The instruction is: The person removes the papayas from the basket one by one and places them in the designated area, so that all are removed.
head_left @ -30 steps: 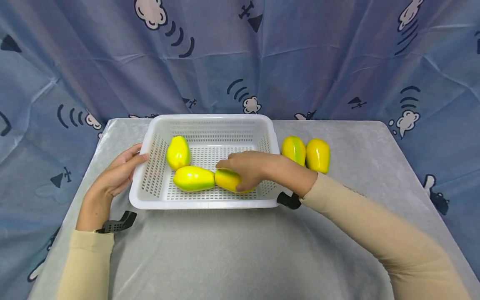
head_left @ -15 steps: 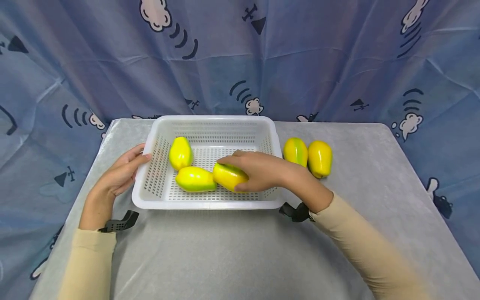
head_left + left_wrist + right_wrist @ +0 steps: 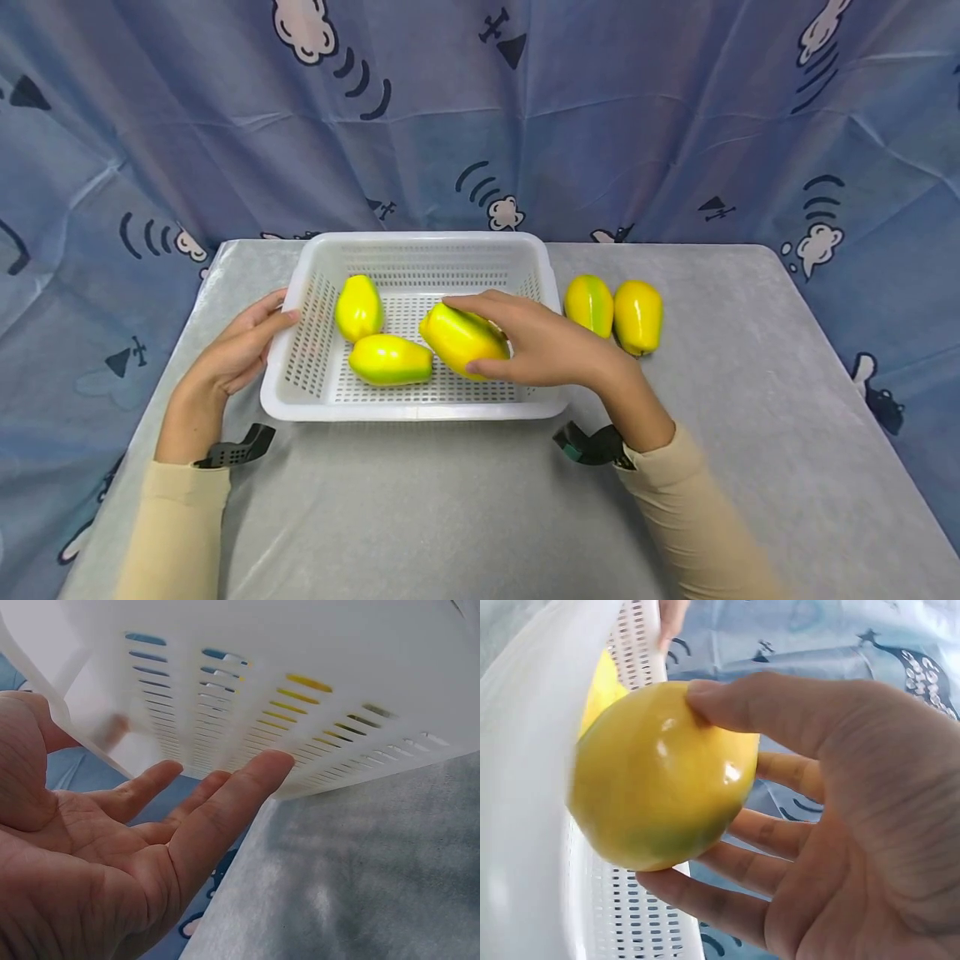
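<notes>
Yellow-green fruit point(image 3: 459, 340) gripped in right fingers point(image 3: 705, 900) over basket point(image 3: 416, 412)

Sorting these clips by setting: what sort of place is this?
Perhaps a staged recording corner, though the wider room is out of view: a blue cartoon-print curtain hangs right behind a gray-covered table, and a black device sits at each of the person's wrists.

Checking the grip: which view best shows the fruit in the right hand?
The right wrist view: the held fruit appears large, gripped by the right hand. The head view shows it smaller, partly covered; the left wrist view shows only yellow through the slotted basket, which fruit unclear.
</notes>
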The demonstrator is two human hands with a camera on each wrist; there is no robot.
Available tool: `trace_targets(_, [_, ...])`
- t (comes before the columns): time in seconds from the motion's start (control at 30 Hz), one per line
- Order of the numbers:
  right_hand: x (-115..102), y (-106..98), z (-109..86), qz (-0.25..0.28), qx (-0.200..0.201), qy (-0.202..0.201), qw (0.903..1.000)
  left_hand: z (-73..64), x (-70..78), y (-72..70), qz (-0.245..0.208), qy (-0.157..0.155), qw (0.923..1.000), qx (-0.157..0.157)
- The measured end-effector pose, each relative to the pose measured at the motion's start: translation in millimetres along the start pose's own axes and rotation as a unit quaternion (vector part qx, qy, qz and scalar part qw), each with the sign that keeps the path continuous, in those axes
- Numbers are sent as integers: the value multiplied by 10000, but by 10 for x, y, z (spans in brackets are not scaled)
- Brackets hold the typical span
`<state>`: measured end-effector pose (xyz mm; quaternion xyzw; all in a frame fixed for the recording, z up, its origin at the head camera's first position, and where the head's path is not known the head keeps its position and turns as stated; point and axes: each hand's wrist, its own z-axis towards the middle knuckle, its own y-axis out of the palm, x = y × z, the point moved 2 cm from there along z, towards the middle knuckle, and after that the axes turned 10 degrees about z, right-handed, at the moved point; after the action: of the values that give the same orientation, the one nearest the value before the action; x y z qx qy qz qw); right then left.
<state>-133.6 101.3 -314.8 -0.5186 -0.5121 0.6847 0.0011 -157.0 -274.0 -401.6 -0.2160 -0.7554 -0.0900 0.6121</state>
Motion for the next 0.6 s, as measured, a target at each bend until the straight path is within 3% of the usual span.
trace_targets(0.23, [126, 79, -117, 782, 665, -16, 9947, -5, -13, 0, -84, 66, 9999, -11])
trace_targets(0.43, [178, 86, -129, 825, 1275, -220, 9882, 3, -10, 9, -67, 111, 9999, 2])
trace_targets(0.6, [208, 65, -136, 922, 1406, -34, 9858, 13, -18, -3, -37, 184, 9998, -81])
